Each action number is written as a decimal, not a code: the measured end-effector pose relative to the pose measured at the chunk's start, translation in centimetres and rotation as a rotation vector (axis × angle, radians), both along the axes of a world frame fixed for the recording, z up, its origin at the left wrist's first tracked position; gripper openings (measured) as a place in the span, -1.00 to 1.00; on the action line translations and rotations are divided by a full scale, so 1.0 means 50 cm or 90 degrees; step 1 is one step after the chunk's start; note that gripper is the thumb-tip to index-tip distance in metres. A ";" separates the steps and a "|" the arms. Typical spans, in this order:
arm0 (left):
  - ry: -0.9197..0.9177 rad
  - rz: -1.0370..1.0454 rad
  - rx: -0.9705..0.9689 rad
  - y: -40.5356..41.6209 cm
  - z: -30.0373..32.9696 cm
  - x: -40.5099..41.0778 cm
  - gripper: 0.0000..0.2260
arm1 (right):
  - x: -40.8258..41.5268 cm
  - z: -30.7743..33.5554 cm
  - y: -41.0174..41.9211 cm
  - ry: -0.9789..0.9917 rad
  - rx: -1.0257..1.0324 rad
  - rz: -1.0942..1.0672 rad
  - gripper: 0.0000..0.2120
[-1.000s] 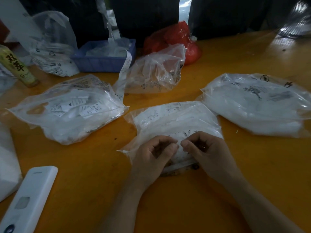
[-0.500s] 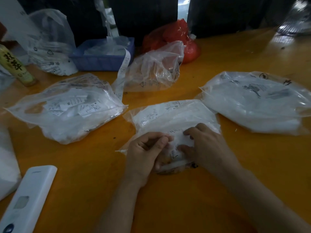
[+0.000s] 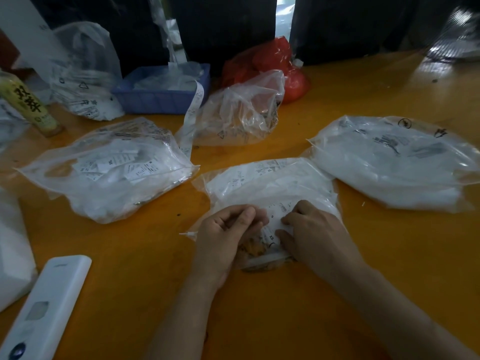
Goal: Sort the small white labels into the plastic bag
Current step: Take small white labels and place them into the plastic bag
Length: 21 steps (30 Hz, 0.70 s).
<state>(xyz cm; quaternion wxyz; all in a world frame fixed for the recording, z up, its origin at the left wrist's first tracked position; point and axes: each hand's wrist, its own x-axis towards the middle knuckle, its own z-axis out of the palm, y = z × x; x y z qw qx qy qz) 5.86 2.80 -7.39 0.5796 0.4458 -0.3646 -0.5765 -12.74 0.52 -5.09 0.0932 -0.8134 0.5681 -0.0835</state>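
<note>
At frame centre, both hands work the bag (image 3: 270, 185) on the worktop (image 3: 311, 294): left hand (image 3: 223, 237) pinches its edge; right hand (image 3: 314, 235) presses flat, fingers relaxed.

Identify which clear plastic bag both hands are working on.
The middle bag, nearest the person: the left hand and right hand rest on its near end; the other bags lie untouched.

Orange table (image 3: 337, 294), label-filled plastic bags (image 3: 109, 172), blue tray (image 3: 161, 97), white remote (image 3: 46, 307)

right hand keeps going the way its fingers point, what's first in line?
The right hand points up-left across the middle label bag it rests on. Past that bag's far edge, probably the crumpled clear bag, though depth is unclear.
</note>
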 end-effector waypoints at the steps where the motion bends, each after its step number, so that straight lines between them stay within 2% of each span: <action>1: -0.006 -0.004 -0.005 0.001 -0.001 0.000 -0.83 | 0.002 0.001 0.003 0.002 -0.005 0.006 -0.65; 6: -0.025 0.001 -0.013 0.004 -0.005 -0.001 -0.84 | -0.005 0.002 0.005 -0.008 0.004 0.011 -0.67; 10: -0.022 -0.005 -0.017 0.005 -0.008 -0.002 -0.84 | -0.022 0.002 -0.006 -0.003 0.036 0.002 -0.59; 16: -0.047 0.000 -0.030 0.007 -0.010 -0.003 -0.85 | -0.015 0.003 -0.009 0.019 0.011 0.023 -0.74; 18: -0.054 0.004 -0.031 0.008 -0.009 -0.003 -0.85 | -0.015 0.001 -0.006 -0.003 0.011 0.011 -0.70; 21: -0.061 0.009 -0.028 0.010 -0.011 -0.003 -0.84 | -0.011 -0.006 -0.003 -0.037 0.052 -0.016 -0.50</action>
